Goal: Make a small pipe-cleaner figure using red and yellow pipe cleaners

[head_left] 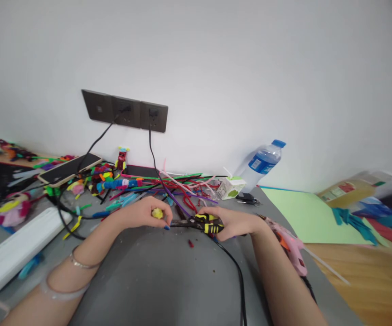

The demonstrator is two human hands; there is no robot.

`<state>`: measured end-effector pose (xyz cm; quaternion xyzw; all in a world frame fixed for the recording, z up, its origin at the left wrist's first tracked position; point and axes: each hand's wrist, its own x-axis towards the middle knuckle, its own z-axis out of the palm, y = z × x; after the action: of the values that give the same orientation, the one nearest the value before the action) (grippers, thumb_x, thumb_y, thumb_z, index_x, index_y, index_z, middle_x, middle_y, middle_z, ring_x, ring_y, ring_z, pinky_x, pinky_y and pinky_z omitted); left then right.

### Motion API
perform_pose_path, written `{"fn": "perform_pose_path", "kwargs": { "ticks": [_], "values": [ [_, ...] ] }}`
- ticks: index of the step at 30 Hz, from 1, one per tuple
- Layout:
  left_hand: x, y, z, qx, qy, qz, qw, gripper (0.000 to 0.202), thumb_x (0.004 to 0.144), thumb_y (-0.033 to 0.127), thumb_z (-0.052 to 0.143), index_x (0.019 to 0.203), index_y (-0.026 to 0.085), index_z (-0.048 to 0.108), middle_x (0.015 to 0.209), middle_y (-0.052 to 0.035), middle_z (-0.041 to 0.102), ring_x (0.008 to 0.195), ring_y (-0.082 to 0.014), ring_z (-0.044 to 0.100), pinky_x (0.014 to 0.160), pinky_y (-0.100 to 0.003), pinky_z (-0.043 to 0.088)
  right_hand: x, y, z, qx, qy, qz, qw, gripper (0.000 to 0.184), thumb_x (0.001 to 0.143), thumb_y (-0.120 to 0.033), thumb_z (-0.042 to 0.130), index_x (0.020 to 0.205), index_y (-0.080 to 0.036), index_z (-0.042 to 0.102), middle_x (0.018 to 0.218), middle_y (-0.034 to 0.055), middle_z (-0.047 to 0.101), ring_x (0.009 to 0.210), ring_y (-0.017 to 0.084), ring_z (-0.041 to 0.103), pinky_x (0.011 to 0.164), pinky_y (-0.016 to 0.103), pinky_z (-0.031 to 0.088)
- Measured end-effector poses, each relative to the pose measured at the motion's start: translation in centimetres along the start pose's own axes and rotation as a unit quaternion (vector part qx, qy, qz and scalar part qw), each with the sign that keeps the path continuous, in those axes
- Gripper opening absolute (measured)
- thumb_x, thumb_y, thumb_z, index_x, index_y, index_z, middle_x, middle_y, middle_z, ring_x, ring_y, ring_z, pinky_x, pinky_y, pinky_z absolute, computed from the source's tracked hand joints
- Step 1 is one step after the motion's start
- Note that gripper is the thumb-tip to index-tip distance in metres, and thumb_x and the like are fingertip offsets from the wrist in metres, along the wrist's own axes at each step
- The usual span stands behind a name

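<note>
Over the front of the grey table (141,280), my left hand (147,209) pinches a small yellow fuzzy piece (157,213), which looks like coiled pipe cleaner. My right hand (233,222) is closed round the black and yellow handles of a pair of pliers (212,225). The pliers' jaws point left and reach my left fingertips; whether they grip the yellow piece cannot be made out. A dark red scrap (191,243) lies just below the pliers. Behind both hands is a heap of loose pipe cleaners (185,184) in red, pink, green and purple.
A pink glue gun (296,253) lies beside my right forearm. Further back are a drink carton (231,187), keys (246,198) and a tilted water bottle (263,163). On the left are a phone (70,170), a white box (19,251) and pipe-cleaner figures. Black cords cross the table.
</note>
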<state>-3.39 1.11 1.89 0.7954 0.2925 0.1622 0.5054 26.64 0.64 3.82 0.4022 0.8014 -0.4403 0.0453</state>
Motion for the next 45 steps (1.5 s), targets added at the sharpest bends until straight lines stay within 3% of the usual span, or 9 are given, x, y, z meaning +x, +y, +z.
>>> {"fn": "perform_pose_path", "kwargs": {
  "ticks": [8, 13, 19, 24, 31, 39, 45],
  "values": [
    [0.0, 0.4, 0.0, 0.022, -0.011, 0.000, 1.000, 0.005, 0.079, 0.017, 0.062, 0.079, 0.014, 0.067, 0.077, 0.0001, 0.065, 0.069, -0.0103, 0.055, 0.064, -0.018, 0.040, 0.0, 0.1, 0.0, -0.001, 0.002, -0.003, 1.000, 0.059, 0.058, -0.016, 0.062, 0.117, -0.019, 0.056, 0.095, 0.0002, 0.056, 0.083, 0.018, 0.050, 0.068, 0.024, 0.039],
    [0.0, -0.1, 0.1, 0.023, 0.068, 0.030, 0.997, 0.007, 0.079, 0.022, 0.067, 0.081, 0.015, 0.066, 0.081, -0.0002, 0.064, 0.072, -0.0113, 0.056, 0.067, -0.020, 0.042, -0.3, 0.1, -0.2, 0.044, 0.005, 0.014, 0.999, 0.063, 0.059, -0.016, 0.059, 0.122, -0.021, 0.053, 0.094, -0.0008, 0.053, 0.075, 0.015, 0.048, 0.062, 0.023, 0.037],
    [0.0, -0.9, 0.2, 0.018, 0.130, 0.057, 0.990, 0.019, 0.082, 0.027, 0.066, 0.098, 0.018, 0.070, 0.082, -0.0011, 0.065, 0.073, -0.0128, 0.058, 0.069, -0.022, 0.044, -0.5, 0.4, -0.4, 0.062, 0.016, -0.004, 0.998, 0.063, 0.059, -0.016, 0.059, 0.122, -0.022, 0.053, 0.101, -0.0001, 0.052, 0.086, 0.017, 0.047, 0.070, 0.024, 0.038],
    [0.1, -0.8, 0.3, 0.009, 0.086, 0.054, 0.995, 0.014, 0.082, 0.023, 0.065, 0.091, 0.018, 0.075, 0.087, -0.0033, 0.072, 0.079, -0.0146, 0.063, 0.073, -0.023, 0.045, -0.4, 0.1, -0.3, 0.078, 0.003, 0.012, 0.997, 0.061, 0.060, -0.016, 0.058, 0.120, -0.021, 0.051, 0.092, -0.0015, 0.050, 0.076, 0.014, 0.045, 0.064, 0.023, 0.036],
    [0.1, -0.3, 0.7, 0.014, 0.100, 0.046, 0.994, 0.005, 0.079, 0.018, 0.066, 0.082, 0.017, 0.070, 0.080, 0.0007, 0.067, 0.071, -0.0107, 0.058, 0.065, -0.019, 0.041, -0.4, -0.1, -0.3, 0.073, 0.003, 0.016, 0.997, 0.060, 0.058, -0.016, 0.059, 0.118, -0.021, 0.052, 0.091, -0.0018, 0.050, 0.075, 0.014, 0.045, 0.062, 0.022, 0.036],
    [0.2, 0.4, 0.9, 0.070, 0.114, 0.029, 0.991, 0.015, 0.079, 0.025, 0.068, 0.073, 0.016, 0.057, 0.072, 0.0042, 0.058, 0.066, -0.0091, 0.048, 0.062, -0.019, 0.037, 0.1, 0.3, 0.2, 0.019, 0.024, 0.018, 0.999, 0.066, 0.062, -0.019, 0.062, 0.127, -0.020, 0.052, 0.111, 0.0027, 0.057, 0.092, 0.020, 0.052, 0.074, 0.026, 0.041],
    [0.1, -0.1, 0.6, 0.082, 0.115, 0.010, 0.990, 0.016, 0.079, 0.027, 0.066, 0.073, 0.017, 0.056, 0.074, 0.0037, 0.058, 0.068, -0.0105, 0.049, 0.064, -0.020, 0.037, 0.2, -0.3, 0.4, 0.013, 0.032, 0.035, 0.999, 0.068, 0.063, -0.020, 0.062, 0.130, -0.020, 0.051, 0.115, 0.0044, 0.059, 0.097, 0.023, 0.054, 0.077, 0.028, 0.043]
  ]
}}
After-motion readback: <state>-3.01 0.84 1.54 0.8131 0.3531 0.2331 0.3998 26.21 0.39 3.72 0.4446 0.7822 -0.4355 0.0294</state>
